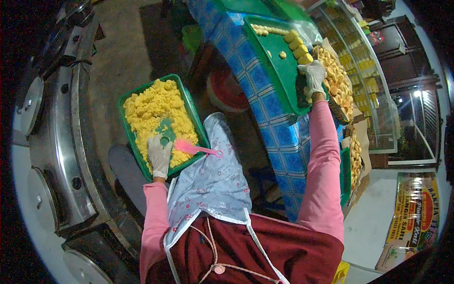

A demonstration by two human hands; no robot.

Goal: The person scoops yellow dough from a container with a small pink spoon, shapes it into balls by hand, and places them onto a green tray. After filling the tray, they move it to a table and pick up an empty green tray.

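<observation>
My left hand (160,154), in a thin clear glove, is down in a green tray (193,113) of crumbly yellow mash (156,106). Its fingers look curled into the mash. Beside it a pink plastic scoop (189,147) lies across the mash, its handle over the tray's rim. Out to the right, my gloved right hand (313,76) is over a larger green tray (279,71) on the table. Its fingers are bent together, hiding whatever they hold. Just beyond them is a row of yellow blocks (296,46). Small pale dough balls (269,30) line that tray's far edge.
A blue checked cloth (265,102) covers the table. Small baked rounds (333,75) fill a tray right of my right hand, near a glass display case (364,71). Metal cooking equipment with round lids (40,199) runs along the left. A red basin (227,90) sits below the table.
</observation>
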